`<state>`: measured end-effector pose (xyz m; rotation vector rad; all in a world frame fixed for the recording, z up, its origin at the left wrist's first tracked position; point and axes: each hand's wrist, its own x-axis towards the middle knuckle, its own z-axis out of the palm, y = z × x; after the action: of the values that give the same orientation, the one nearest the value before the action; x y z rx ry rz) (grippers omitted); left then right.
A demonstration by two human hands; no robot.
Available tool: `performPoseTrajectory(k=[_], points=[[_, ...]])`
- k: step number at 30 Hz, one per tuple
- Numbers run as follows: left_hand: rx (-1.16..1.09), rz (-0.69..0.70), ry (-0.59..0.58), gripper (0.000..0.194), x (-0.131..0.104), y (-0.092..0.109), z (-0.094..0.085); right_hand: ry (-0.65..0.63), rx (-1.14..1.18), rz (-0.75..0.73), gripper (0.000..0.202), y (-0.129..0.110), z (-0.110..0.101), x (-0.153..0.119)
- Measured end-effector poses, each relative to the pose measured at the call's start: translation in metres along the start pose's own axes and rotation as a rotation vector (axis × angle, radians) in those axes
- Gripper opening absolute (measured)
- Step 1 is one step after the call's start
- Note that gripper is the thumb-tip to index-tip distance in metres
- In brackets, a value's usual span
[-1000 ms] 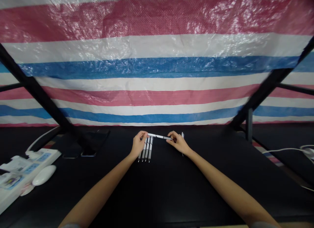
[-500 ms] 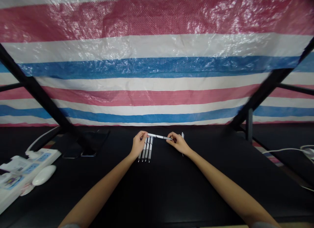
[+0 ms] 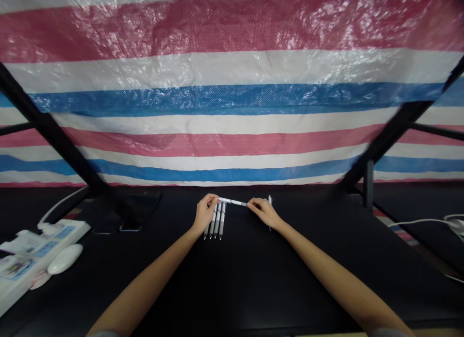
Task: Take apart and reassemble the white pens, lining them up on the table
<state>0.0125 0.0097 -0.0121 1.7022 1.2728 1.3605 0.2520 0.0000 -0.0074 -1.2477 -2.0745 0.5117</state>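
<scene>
A white and grey pen (image 3: 234, 201) is stretched sideways between my two hands, just above the tops of several matching pens. My left hand (image 3: 205, 214) pinches its white end. At the grey tip end, the fingers of my right hand (image 3: 264, 213) are closed on it and cover the tip. Those matching pens (image 3: 216, 223) lie side by side on the black table, tips toward me, partly behind my left hand. Another pen (image 3: 270, 199) lies beyond my right hand, mostly hidden by it.
On the left stand a white power strip (image 3: 60, 235) with plugs and a white mouse (image 3: 65, 258). Dark phone-like slabs (image 3: 130, 226) lie beside the left black frame bar (image 3: 68, 148). White cables (image 3: 416, 222) run at right. A striped sheet (image 3: 232, 119) hangs behind.
My right hand's fingers have closed over the pen's tip, which showed beside them before. My left hand and the row of pens have stayed in place.
</scene>
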Motion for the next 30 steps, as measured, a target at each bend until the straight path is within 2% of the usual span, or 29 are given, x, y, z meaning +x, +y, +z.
performPoseTrajectory(k=[14,22,25,28,30], points=[[-0.088,-0.007,0.032,0.019,-0.001,0.001,0.000,-0.049,-0.067,-0.030,0.051,-0.004,-0.002,0.000],[-0.238,-0.105,-0.021,0.033,0.000,0.002,0.001,-0.114,-0.131,-0.179,0.044,-0.005,-0.002,-0.003],[-0.340,-0.142,-0.032,0.031,-0.001,0.004,0.001,-0.149,-0.143,-0.214,0.041,-0.007,-0.002,-0.004],[-0.466,-0.211,-0.036,0.029,-0.001,0.006,0.001,-0.157,-0.090,-0.206,0.036,-0.011,-0.002,-0.005],[-0.559,-0.251,-0.011,0.027,0.001,0.006,0.000,-0.121,0.012,-0.149,0.035,-0.012,-0.003,-0.005]])
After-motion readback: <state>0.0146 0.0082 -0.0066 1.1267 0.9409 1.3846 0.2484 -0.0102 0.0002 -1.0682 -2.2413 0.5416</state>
